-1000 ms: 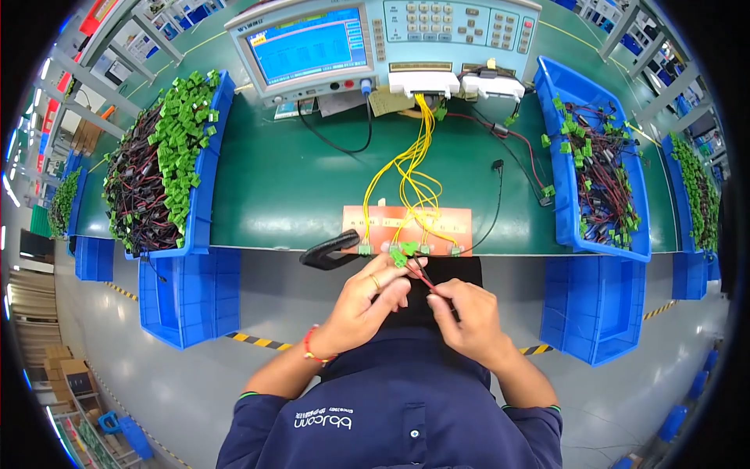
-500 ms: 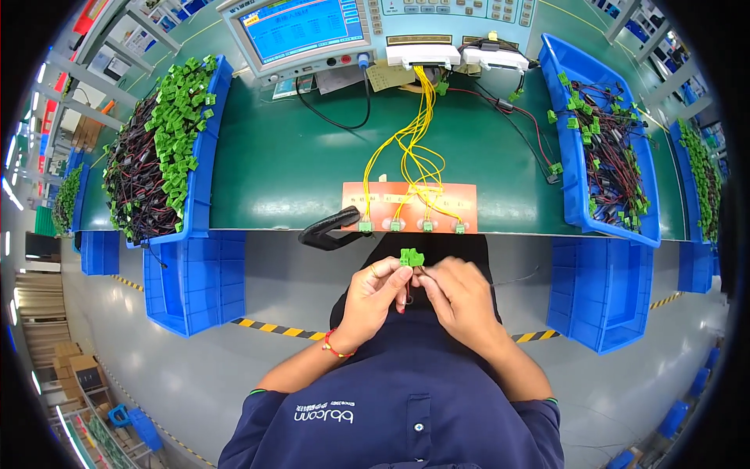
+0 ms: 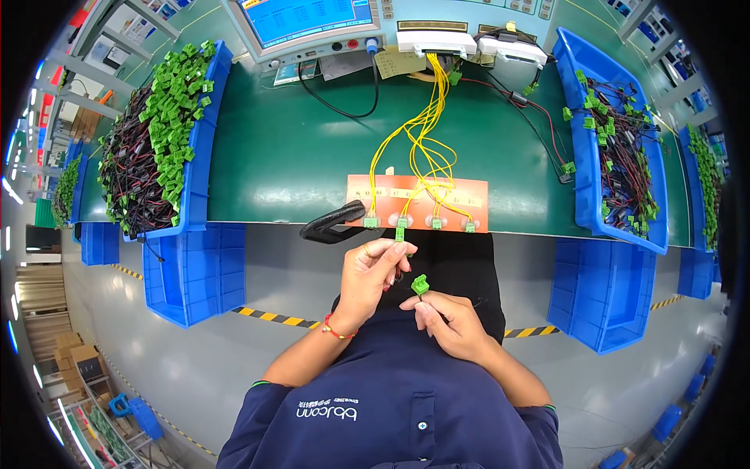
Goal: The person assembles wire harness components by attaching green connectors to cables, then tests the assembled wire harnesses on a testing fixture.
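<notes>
In my left hand [image 3: 367, 281], thumb and fingertips pinch a small green connector [image 3: 401, 234]. It sits at the front edge of the orange board [image 3: 476, 195], against or just below one of the green sockets [image 3: 402, 223]; whether it is plugged in, I cannot tell. Lower and to the right, my right hand [image 3: 449, 319] is closed on the dark wire just below another green connector [image 3: 420, 284], which points up. Yellow wires [image 3: 422, 129] run from the board's sockets back to the instrument. A black clamp [image 3: 332, 223] grips the board's left end.
On the green table [image 3: 273, 172], a blue bin [image 3: 205, 156] heaped with green connectors and dark wires stands left. Another blue bin [image 3: 582, 168] with similar cables stands right. A tester with a screen [image 3: 305, 23] is at the back. Blue crates [image 3: 195, 273] hang below the table edge.
The two green connectors, together before, are now apart. My left hand has brought one up to the board's edge; my right hand has moved down with the other.
</notes>
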`<control>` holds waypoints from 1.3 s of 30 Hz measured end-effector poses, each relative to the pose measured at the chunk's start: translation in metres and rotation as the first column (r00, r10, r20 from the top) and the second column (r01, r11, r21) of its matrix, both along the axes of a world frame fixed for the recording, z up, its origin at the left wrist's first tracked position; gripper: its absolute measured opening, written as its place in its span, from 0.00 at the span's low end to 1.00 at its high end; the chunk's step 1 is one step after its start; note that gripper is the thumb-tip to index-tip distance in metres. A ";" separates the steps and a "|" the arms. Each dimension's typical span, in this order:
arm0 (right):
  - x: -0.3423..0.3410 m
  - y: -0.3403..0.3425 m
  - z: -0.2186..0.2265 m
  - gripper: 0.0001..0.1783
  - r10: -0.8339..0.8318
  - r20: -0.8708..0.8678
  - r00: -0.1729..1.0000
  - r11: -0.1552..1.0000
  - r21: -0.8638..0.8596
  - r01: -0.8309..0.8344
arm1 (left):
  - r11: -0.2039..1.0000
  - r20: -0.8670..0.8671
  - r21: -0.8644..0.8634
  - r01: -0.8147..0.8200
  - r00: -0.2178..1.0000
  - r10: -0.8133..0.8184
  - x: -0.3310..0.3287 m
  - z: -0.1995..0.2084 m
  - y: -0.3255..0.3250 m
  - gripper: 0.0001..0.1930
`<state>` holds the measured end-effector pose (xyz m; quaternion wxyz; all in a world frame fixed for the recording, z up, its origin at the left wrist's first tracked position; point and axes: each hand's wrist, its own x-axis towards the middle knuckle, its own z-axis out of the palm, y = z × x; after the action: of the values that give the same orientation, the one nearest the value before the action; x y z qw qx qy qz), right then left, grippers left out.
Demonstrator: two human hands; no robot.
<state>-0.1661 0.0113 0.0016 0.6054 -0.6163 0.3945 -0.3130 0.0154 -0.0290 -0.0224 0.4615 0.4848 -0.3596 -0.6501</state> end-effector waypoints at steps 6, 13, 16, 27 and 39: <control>0.002 -0.002 -0.001 0.13 0.036 0.015 0.999 0.999 0.034 -0.037 | 0.999 -0.048 0.025 0.045 0.998 -0.044 0.004 -0.001 -0.012 0.11; 0.010 -0.019 -0.002 0.12 -0.027 0.059 0.998 0.970 0.243 0.012 | 0.963 0.145 -0.220 -0.158 0.971 0.192 0.003 -0.008 0.009 0.12; 0.023 -0.028 -0.011 0.10 -0.030 -0.062 0.998 0.996 0.085 0.035 | 0.923 0.287 -0.381 -0.056 0.942 0.176 0.006 -0.011 0.028 0.12; 0.012 -0.019 -0.027 0.12 0.177 -0.220 0.959 0.983 0.000 -0.181 | 0.989 -0.016 -0.030 -0.145 0.989 0.145 0.021 -0.007 0.013 0.12; 0.000 -0.016 -0.025 0.15 0.198 -0.120 0.973 0.934 0.324 -0.150 | 0.942 -0.105 -0.063 -0.330 0.941 0.323 0.002 -0.014 0.016 0.11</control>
<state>-0.1656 -0.0044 -0.0239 0.6891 -0.5671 0.4275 -0.1440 0.0174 -0.0127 -0.0367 0.5981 0.4882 -0.2779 -0.5716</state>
